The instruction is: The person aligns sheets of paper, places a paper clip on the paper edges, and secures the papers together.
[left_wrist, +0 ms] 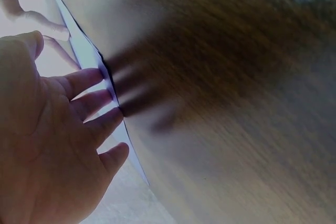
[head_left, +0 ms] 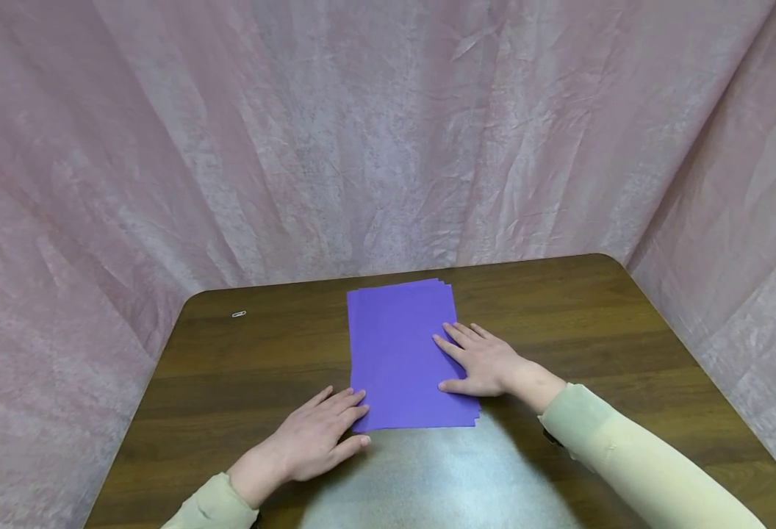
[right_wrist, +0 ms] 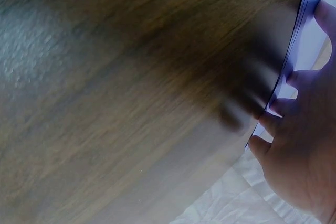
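Note:
Several purple sheets of paper [head_left: 401, 345] lie in a loose stack on the wooden table, their edges slightly out of line at the top and the right. My left hand [head_left: 315, 433] rests at the near left corner of the stack, fingertips on the paper and thumb off its edge. On the right side of the stack my right hand [head_left: 483, 360] lies with fingers spread, pressing on the top sheet. The left wrist view shows the left fingers [left_wrist: 84, 82] straight across the paper's edge. In the right wrist view the right fingertips [right_wrist: 270, 121] touch the stack's long edge.
A small paper clip [head_left: 239, 314] lies near the far left corner of the table [head_left: 262, 367]. Pink curtains [head_left: 388, 147] hang behind the table and on both sides. A bright glare falls on the table just in front of the paper.

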The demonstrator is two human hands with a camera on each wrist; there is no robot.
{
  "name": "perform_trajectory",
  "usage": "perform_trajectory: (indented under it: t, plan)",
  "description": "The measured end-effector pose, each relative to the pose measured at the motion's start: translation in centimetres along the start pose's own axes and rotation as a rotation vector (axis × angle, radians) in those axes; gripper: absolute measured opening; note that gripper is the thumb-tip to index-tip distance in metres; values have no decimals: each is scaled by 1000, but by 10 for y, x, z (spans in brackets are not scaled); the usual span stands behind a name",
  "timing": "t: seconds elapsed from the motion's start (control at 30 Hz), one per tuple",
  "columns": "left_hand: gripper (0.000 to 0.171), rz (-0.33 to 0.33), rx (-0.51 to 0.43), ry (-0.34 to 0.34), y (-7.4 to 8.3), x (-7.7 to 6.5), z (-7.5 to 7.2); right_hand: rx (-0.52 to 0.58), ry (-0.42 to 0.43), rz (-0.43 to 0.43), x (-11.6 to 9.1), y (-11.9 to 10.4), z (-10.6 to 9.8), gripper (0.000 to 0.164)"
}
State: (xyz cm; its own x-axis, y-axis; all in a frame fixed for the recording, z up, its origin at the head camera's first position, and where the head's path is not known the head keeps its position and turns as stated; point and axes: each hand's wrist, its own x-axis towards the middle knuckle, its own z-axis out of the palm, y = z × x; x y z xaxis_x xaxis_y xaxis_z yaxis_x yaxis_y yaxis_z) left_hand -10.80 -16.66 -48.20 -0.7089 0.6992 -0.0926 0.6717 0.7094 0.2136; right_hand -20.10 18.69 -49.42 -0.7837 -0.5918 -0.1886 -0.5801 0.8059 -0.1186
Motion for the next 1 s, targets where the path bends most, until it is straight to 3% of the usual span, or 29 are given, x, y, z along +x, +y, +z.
perform_trajectory:
  t: [0.43,0.73,0.87,1.0]
  plan:
    - [69,-19,5,7,1,2,2,14,1,-1,1,-1,2,94]
    - [55,-1,12,77,0,18,-3,21,23,0,4,2,4,93]
    - [45,-4,-31,88,-2,28,-9,54,41,11,5,1,2,80]
    - [48,-28,-61,37,-5,36,-16,109,82,16,8,-1,-2,59]
